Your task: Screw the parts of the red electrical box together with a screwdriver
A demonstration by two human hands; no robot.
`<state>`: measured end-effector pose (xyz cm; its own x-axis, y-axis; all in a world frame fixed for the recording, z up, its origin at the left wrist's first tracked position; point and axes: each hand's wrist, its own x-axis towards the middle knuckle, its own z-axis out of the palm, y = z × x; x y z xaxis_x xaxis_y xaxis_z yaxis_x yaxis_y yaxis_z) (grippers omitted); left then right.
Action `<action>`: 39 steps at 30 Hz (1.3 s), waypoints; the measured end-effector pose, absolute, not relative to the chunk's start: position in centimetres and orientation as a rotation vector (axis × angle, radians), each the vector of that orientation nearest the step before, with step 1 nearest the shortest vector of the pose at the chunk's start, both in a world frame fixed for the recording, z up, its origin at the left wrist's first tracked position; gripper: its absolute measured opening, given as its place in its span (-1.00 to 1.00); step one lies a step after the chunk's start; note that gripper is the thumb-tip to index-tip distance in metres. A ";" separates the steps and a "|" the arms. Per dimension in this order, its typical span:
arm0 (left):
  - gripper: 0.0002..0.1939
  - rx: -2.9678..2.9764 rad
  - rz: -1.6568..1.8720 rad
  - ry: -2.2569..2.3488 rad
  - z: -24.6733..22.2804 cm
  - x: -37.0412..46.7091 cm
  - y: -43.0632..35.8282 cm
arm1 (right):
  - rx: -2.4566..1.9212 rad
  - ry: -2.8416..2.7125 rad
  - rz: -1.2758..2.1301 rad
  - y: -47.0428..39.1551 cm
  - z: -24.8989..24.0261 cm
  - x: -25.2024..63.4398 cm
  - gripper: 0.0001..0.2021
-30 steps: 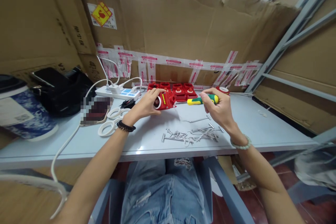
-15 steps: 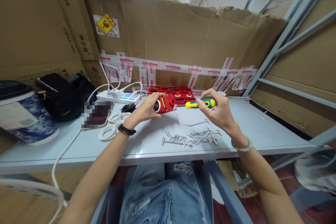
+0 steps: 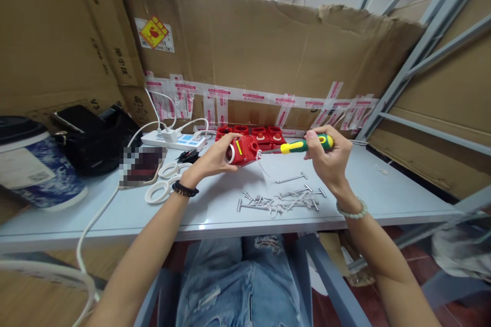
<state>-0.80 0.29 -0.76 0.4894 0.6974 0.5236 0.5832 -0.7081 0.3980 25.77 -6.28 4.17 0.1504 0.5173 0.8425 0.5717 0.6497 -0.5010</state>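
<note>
My left hand (image 3: 217, 156) grips a red housing (image 3: 245, 149) with a yellow label and a white ring at its left end, held just above the table. In my right hand (image 3: 329, 156) is a green and yellow screwdriver (image 3: 297, 147), its shaft pointing left to the housing's right side. White string hangs where the tip meets the housing. More red housings (image 3: 268, 136) stand behind it. Nearer the table's front edge lies a pile of metal T-shaped rods and string (image 3: 282, 203), with one rod (image 3: 291, 178) apart behind it.
White rings (image 3: 156, 193) and a phone (image 3: 143, 166) lie on the table's left part. Behind them are a power strip (image 3: 184, 141) with cables and a black bag (image 3: 95, 138). A large cup (image 3: 34, 173) stands far left. Cardboard (image 3: 249, 51) closes off the back.
My right hand and the screwdriver have shifted right. The fingers now wrap round the handle, where they pinched it from above before. My left hand still holds the red housing.
</note>
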 end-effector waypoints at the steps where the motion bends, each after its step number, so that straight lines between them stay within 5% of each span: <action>1: -0.24 2.561 1.017 1.114 -0.8 -0.8 0.3 | -0.941 -1.468 -0.059 -6.3 4.2 25.8 -0.77; 10: -0.27 2.496 1.038 1.139 -0.4 -0.5 -0.2 | -0.839 -1.336 -0.396 -7.3 4.2 26.3 -0.80; 20: -0.26 2.499 1.060 1.136 -0.5 -0.5 0.0 | -0.938 -2.336 0.015 -3.9 4.7 24.8 -0.88; 39: -0.25 2.551 1.068 1.034 -0.6 -0.3 0.1 | -0.991 -2.412 -0.119 -2.1 4.0 23.9 -0.85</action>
